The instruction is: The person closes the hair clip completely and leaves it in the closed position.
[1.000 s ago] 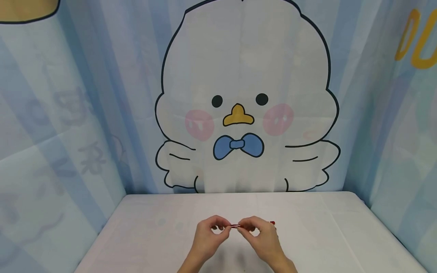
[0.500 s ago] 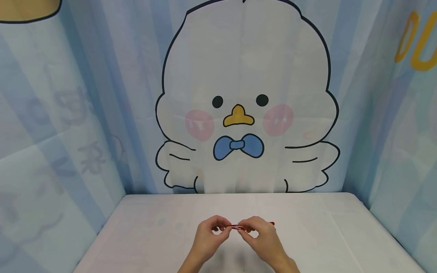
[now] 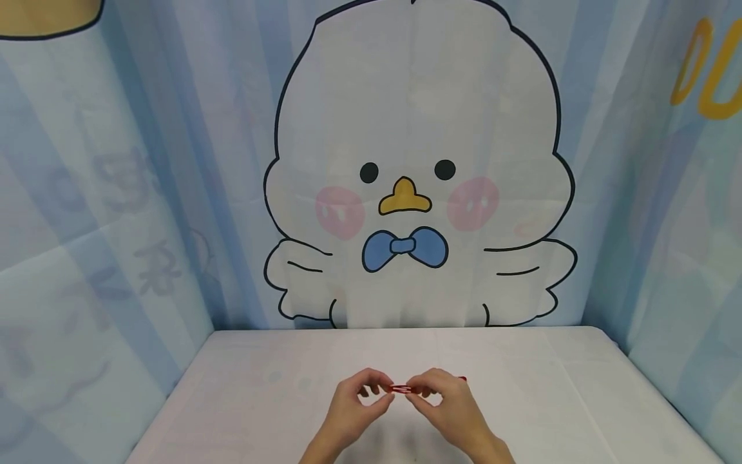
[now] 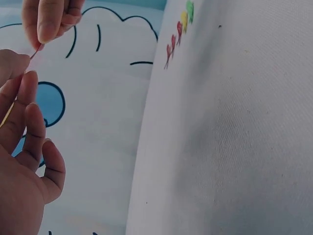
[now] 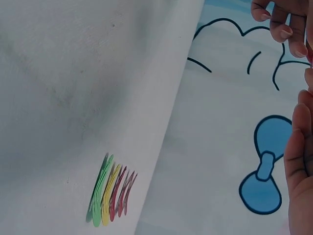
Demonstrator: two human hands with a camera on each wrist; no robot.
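Observation:
A slim red snap hair clip [image 3: 401, 389] is held up between both hands above the table, its long axis running from side to side. My left hand [image 3: 357, 406] pinches one end between thumb and index finger. The other end is in the fingertips of my right hand [image 3: 445, 406]. From the left wrist view the clip [image 4: 35, 53] looks like a thin red strip, seen edge-on between the two hands. Fingers hide both of its ends.
On the white table [image 3: 266, 399], several clips lie in a row beyond the right hand: green [image 5: 101, 193], yellow [image 5: 108, 198] and red [image 5: 118, 196]. A curtain [image 3: 139, 193] with a cartoon duck stands behind the table and along both sides.
The clip has tilted, so its flat face and inner slot now show more. Both hands have shifted slightly, with the fingertips a little farther apart and lower.

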